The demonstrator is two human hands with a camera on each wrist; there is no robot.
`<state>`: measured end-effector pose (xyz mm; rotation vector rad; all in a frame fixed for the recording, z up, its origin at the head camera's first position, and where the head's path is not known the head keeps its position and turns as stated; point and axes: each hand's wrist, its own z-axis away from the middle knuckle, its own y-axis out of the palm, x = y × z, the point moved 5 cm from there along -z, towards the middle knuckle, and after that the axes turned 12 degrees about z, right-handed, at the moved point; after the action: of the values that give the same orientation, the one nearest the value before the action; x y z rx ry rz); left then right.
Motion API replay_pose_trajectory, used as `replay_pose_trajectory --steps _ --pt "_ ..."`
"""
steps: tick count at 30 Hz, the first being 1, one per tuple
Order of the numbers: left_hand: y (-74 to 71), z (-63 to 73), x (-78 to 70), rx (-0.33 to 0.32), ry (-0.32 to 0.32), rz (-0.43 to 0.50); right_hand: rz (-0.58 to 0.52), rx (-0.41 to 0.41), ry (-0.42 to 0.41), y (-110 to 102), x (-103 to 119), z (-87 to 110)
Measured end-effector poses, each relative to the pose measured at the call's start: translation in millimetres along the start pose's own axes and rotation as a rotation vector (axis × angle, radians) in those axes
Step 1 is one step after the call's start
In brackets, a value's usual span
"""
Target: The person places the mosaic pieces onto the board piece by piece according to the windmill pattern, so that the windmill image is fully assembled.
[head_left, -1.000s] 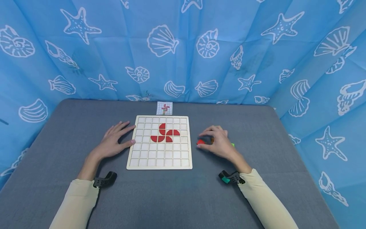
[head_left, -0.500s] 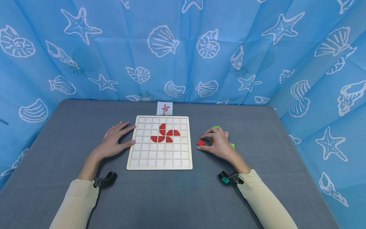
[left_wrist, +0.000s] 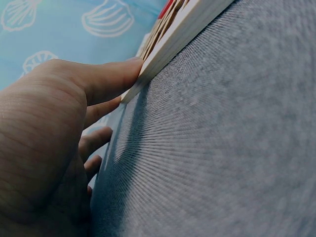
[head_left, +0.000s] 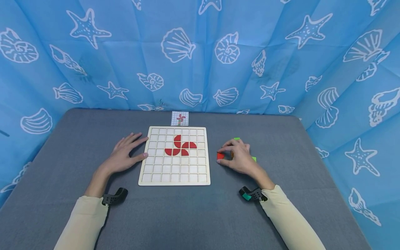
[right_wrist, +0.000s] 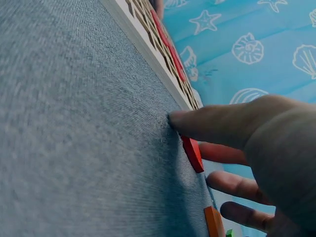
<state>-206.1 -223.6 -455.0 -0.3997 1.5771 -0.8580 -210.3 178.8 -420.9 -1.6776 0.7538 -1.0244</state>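
My left hand [head_left: 123,158] rests at the left side of a white gridded board [head_left: 174,183], its fingers spread. The thumb [left_wrist: 116,76] and index finger touch the board's wooden edge. Right of the board, my right hand [head_left: 240,157] pinches a red tile [head_left: 220,156] between thumb and index finger, low at the table. The right wrist view shows this red tile [right_wrist: 193,154] edge-on behind the thumb [right_wrist: 207,123], its outline partly hidden. Several red quarter-circle tiles [head_left: 184,152] lie in the board's cells, forming a pinwheel.
An orange piece [right_wrist: 214,221] lies under the right hand's other fingers, mostly hidden in the head view. Green pieces [head_left: 236,138] show around that hand. A small card [head_left: 179,118] with a printed pinwheel pattern lies behind the board. A blue curtain [head_left: 200,76] hangs beyond the grey table [head_left: 187,218].
The red tile at the right hand has turned and shifted slightly right, and the thumb and index finger have closed on it. The left hand and board have stayed put.
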Motion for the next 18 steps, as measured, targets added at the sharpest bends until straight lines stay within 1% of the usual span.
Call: replay_pose_trajectory --steps 6,11,18 --pt "0.2 0.4 0.8 0.000 0.002 0.004 -0.009 -0.001 0.036 -0.5 -2.0 -0.5" --pt "-0.1 0.0 0.8 0.001 -0.001 0.007 -0.027 -0.011 0.024 -1.5 -0.8 -0.6" --pt "-1.1 0.3 -1.9 0.003 -0.011 0.009 -0.086 -0.058 -0.009 -6.7 4.9 -1.6"
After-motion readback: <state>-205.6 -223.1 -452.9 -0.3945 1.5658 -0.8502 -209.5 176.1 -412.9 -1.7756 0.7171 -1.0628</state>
